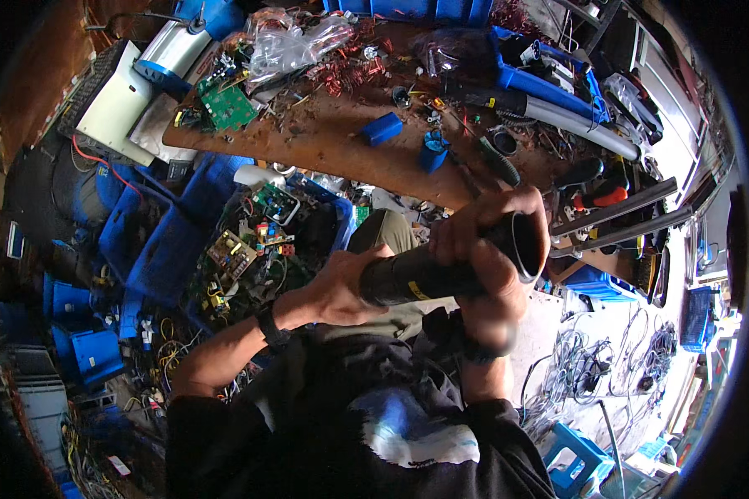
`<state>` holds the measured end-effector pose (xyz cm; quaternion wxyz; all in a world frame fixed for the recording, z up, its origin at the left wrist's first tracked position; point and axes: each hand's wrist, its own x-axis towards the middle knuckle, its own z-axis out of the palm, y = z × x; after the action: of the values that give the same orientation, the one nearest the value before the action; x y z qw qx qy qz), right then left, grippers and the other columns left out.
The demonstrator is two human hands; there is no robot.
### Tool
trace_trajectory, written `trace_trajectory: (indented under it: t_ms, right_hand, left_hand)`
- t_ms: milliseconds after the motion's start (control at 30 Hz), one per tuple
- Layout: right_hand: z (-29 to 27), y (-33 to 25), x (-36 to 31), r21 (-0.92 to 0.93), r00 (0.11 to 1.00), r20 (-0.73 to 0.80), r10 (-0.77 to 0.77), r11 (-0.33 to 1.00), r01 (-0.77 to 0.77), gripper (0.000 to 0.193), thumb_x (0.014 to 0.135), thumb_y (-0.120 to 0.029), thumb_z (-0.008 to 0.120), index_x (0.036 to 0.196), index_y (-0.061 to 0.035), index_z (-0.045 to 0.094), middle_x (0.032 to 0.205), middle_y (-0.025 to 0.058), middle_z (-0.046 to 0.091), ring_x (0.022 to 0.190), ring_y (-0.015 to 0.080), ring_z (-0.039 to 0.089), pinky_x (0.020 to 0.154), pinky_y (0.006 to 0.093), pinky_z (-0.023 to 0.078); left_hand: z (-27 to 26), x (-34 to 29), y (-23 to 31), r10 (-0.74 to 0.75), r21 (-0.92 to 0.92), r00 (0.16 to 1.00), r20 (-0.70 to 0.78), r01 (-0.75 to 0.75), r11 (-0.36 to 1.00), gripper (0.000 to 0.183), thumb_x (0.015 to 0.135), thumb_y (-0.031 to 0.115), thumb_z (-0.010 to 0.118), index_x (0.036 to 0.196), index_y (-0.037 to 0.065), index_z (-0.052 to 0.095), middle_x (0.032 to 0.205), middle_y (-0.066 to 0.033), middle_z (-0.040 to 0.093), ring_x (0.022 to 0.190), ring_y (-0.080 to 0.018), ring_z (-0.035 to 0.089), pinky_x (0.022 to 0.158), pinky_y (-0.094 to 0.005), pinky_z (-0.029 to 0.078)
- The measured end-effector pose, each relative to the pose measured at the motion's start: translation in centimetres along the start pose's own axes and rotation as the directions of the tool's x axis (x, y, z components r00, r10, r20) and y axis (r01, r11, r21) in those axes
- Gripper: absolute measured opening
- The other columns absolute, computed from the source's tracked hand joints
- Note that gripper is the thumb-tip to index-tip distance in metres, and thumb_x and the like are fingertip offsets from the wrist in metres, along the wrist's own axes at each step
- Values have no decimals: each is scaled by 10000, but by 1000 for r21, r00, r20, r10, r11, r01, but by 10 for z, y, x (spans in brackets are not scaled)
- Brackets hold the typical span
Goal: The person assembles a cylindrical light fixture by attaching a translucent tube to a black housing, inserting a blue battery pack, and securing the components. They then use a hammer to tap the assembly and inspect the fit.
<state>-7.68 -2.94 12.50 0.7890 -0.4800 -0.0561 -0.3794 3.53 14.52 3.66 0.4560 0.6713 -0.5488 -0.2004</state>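
A black plastic tube (401, 281) with a small yellow label lies across both my hands, above my lap. Its round open mouth faces the right side. My left hand (334, 287) grips the tube's left end, thumb along the top. My right hand (495, 258) is wrapped around the other end, close to the rim, and hides part of it. Beyond the hands, on the brown workbench (308, 154), are a blue cylinder (381, 129) on its side and a blue cup-like piece (434, 151). A black ring-shaped part (503, 143) lies to their right.
A blue crate (341, 218) of circuit boards stands at left below the bench. Copper wire scraps (349, 71), a green circuit board (229, 106) and a long grey pipe (570, 122) lie on the bench. A blue stool (576, 459) and tangled cables (582, 366) are at right.
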Motion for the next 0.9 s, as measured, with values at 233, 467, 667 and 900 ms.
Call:
trace_trajectory:
  t_ms: [233, 467, 667, 900]
  right_hand:
    - [-8, 10, 6, -191, 989, 148, 8, 981, 21, 396, 843, -134, 784, 1084, -34, 487, 768, 110, 570, 651, 193, 574, 630, 370, 525]
    - [-35, 43, 22, 231, 925, -202, 321, 934, -273, 248, 973, -246, 651, 1145, -89, 565, 907, 72, 571, 897, 233, 596, 889, 407, 512]
    - [-52, 50, 7, 247, 941, 45, 335, 909, -335, 290, 936, -286, 690, 1087, -91, 539, 882, 69, 548, 893, 258, 611, 914, 437, 519]
    - [-54, 43, 2, 158, 911, -135, 389, 916, -368, 182, 989, -241, 624, 1042, -79, 562, 883, 59, 580, 869, 210, 588, 864, 391, 496]
  left_hand:
    - [-1, -5, -8, -84, -63, 995, 44, 87, 994, 528, 753, 156, 864, 1197, 64, 594, 956, -139, 754, 889, -344, 769, 803, -420, 596]
    - [-40, 4, 0, -387, -155, 833, 397, 476, 866, 361, 807, 153, 860, 1050, 24, 627, 788, -44, 694, 733, -156, 673, 738, -373, 571]
    - [-29, 3, -3, -406, -152, 747, 527, 553, 819, 298, 862, 267, 852, 839, 50, 649, 738, -33, 671, 697, -155, 624, 708, -358, 516]
    - [-17, 1, -19, -399, -91, 734, 550, 528, 845, 431, 862, 333, 876, 1070, 33, 647, 946, -66, 683, 871, -198, 628, 839, -376, 520]
